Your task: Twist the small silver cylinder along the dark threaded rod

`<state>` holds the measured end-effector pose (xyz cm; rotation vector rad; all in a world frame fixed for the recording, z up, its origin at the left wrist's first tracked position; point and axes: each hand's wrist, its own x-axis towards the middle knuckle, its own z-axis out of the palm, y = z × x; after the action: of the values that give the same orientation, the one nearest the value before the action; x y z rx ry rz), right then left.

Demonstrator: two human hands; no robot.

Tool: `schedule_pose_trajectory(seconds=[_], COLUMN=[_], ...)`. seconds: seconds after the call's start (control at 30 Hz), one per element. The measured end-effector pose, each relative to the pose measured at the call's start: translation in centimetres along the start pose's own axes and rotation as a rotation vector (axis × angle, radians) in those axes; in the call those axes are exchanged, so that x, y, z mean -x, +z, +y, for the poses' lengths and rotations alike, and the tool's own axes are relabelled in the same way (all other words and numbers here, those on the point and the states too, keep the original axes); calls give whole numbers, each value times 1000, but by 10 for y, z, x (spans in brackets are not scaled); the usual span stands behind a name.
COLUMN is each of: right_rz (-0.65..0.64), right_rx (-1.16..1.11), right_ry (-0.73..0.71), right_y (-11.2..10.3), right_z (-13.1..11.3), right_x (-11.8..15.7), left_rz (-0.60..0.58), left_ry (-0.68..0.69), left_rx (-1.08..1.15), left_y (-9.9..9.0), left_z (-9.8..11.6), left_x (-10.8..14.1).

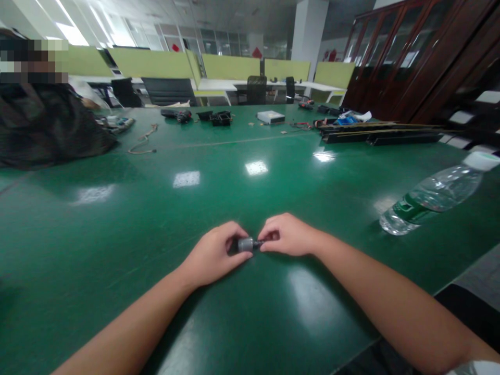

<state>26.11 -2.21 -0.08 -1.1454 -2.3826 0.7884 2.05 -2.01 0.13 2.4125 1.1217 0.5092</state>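
On the green table, a small grey metal cylinder (246, 244) lies on its side, with a thin dark end (256, 244) pointing right. It looks like a small motor, but its exact kind is hard to make out. My left hand (216, 252) is curled around the cylinder's left part, thumb in front and fingers behind. From the other side, my right hand (288, 234) pinches the tip of the dark end between thumb and fingertips. Those fingers hide the outermost part of the tip.
To the right a clear water bottle (437, 195) leans at an angle in view. A dark bag (50, 122) sits at the left. Along the far edge lie a white box (270, 117), black parts (221, 118), a cable (144, 140) and long black rails (375, 134).
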Motion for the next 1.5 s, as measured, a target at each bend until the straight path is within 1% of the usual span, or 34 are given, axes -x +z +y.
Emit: schedule_pose_trajectory(seconds=[0.03, 0.13, 0.57, 1.03, 1.5], right_rz=[21, 34, 55, 65, 37], right_rx=[18, 44, 86, 90, 112], right_ry=[-18, -46, -101, -132, -115], right_y=[4, 9, 11, 9, 6], right_z=[-2, -5, -3, -3, -3], right_x=[-2, -4, -3, -1, 0], left_rz=[0, -27, -27, -40, -52], left_ry=[4, 16, 15, 9, -2], left_rx=[-5, 6, -6, -16, -25], left_y=[0, -1, -1, 0, -1], left_z=[0, 1, 1, 0, 1], left_x=[0, -1, -2, -2, -2])
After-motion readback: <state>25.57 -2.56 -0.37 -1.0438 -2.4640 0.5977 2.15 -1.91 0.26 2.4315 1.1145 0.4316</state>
